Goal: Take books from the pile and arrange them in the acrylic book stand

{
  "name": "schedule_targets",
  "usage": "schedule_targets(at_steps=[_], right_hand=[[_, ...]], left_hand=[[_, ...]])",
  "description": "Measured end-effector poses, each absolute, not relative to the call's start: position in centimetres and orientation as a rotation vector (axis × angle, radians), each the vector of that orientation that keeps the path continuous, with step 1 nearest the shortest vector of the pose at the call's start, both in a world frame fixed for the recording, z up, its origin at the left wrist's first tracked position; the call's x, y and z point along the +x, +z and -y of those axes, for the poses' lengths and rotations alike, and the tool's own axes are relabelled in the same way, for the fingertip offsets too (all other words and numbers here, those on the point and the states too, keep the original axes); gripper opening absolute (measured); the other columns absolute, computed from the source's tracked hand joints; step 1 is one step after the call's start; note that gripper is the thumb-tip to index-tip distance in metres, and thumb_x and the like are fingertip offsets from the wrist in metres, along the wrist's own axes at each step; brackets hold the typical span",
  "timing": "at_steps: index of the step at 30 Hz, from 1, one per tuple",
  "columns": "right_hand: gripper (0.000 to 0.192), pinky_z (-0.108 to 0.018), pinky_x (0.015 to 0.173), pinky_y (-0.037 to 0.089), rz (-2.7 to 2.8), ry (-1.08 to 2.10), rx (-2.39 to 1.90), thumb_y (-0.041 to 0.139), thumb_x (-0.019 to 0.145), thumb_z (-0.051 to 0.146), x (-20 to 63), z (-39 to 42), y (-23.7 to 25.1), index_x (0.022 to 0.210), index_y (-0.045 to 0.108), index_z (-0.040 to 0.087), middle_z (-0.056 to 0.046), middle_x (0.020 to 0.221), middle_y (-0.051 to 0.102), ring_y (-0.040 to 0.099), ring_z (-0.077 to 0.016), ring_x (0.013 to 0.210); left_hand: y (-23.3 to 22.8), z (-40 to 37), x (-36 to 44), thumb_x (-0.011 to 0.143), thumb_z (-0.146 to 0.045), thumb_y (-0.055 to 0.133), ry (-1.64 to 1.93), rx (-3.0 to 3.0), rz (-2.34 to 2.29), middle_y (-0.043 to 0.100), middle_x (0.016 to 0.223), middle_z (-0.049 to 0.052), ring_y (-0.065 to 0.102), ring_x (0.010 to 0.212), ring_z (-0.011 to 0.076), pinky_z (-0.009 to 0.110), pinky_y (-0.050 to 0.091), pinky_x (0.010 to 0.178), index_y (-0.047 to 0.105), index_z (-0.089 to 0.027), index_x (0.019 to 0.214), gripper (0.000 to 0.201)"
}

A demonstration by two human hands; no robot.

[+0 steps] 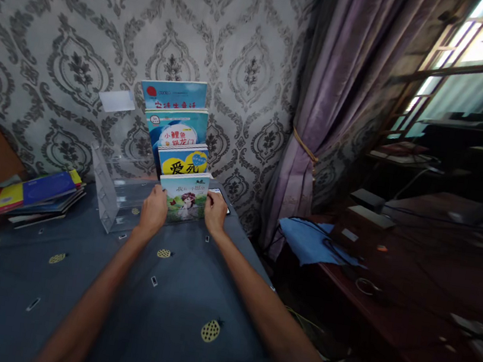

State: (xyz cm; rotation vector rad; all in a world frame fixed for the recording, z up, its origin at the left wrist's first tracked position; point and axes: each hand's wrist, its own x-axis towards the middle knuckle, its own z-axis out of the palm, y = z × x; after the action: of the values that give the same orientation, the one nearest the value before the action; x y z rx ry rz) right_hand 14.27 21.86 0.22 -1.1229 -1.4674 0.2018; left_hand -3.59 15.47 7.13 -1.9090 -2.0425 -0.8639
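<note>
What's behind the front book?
Yellow-heart book, then white-oval book, then red-dot book, each higher. Lower covers mostly hidden; the front book blocks the nearest.

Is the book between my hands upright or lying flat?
Upright: the book shows its front cover, top edge uppermost, with your left hand and right hand at its sides.

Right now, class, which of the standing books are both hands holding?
The front, lowest book: the left hand and right hand hold its side edges, while the other three stand higher behind it, untouched.
</note>
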Motion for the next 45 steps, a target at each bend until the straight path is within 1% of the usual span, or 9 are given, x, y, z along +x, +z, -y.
schedule_targets(at_steps=[7,13,21,26,31,39,45], right_hand=[[0.034,-0.036,0.084,0.051,1.475,0.206,-1.093,0.045,0.086,0.016,14.8,-22.0,0.1,0.101,0.075,0.018,-0.011,0.099,0.075,0.065,-0.0252,0.092],[0.033,-0.036,0.083,0.051,1.482,0.215,-1.09,0.044,0.087,0.02,15.0,-22.0,-0.2,0.101,0.073,0.016,-0.012,0.101,0.075,0.066,-0.025,0.09],[0.034,-0.036,0.081,0.051,1.502,0.211,-1.09,0.042,0.088,0.025,15.2,-21.5,-0.6,0.102,0.072,0.016,-0.012,0.099,0.074,0.065,-0.0248,0.088],[0.037,-0.04,0.087,0.052,1.494,0.209,-1.085,0.043,0.087,0.027,15.1,-21.1,-1.5,0.112,0.068,0.016,-0.013,0.109,0.073,0.066,-0.0256,0.095],[0.04,-0.042,0.089,0.053,1.468,0.208,-1.076,0.044,0.086,0.029,15.2,-21.0,-2.6,0.117,0.065,0.015,-0.014,0.112,0.071,0.066,-0.0251,0.097],[0.045,-0.043,0.092,0.053,1.531,0.18,-1.14,0.045,0.085,0.031,15.7,-19.9,-4.3,0.124,0.06,0.016,-0.014,0.115,0.07,0.066,-0.0252,0.104],[0.045,-0.042,0.091,0.055,1.555,0.165,-1.128,0.046,0.087,0.032,15.5,-19.5,-4.6,0.128,0.058,0.017,-0.014,0.116,0.07,0.067,-0.0246,0.107]], left_hand=[[6.9,-15.2,-4.2,0.102,-0.021,0.037,-0.918,-1.973,2.023,0.071,0.106,0.016,0.07,0.099,0.0275,0.033,0.05,0.08,0.056,-0.016,0.104,0.02],[6.2,-15.0,-4.6,0.103,-0.023,0.037,-0.95,-2.036,2.06,0.072,0.11,0.017,0.07,0.1,0.0271,0.033,0.051,0.081,0.057,-0.014,0.115,0.025],[4.5,-14.4,-5.1,0.103,-0.023,0.039,-0.996,-2.121,2.076,0.073,0.117,0.014,0.07,0.106,0.0245,0.032,0.05,0.088,0.054,-0.016,0.127,0.029],[3.1,-14.0,-5.3,0.103,-0.023,0.042,-0.98,-2.153,2.093,0.073,0.114,0.014,0.07,0.106,0.0249,0.033,0.049,0.091,0.056,-0.017,0.124,0.026],[2.6,-13.8,-5.7,0.102,-0.022,0.045,-0.959,-2.178,2.088,0.072,0.114,0.015,0.069,0.107,0.0249,0.034,0.047,0.096,0.057,-0.016,0.118,0.021],[2.3,-13.9,-6.0,0.104,-0.023,0.039,-0.93,-2.211,2.072,0.074,0.104,0.016,0.069,0.103,0.0262,0.039,0.045,0.099,0.057,-0.014,0.116,0.023],[2.0,-13.8,-6.0,0.104,-0.022,0.035,-0.906,-2.234,2.016,0.074,0.104,0.015,0.068,0.103,0.025,0.04,0.044,0.1,0.059,-0.014,0.111,0.026]])
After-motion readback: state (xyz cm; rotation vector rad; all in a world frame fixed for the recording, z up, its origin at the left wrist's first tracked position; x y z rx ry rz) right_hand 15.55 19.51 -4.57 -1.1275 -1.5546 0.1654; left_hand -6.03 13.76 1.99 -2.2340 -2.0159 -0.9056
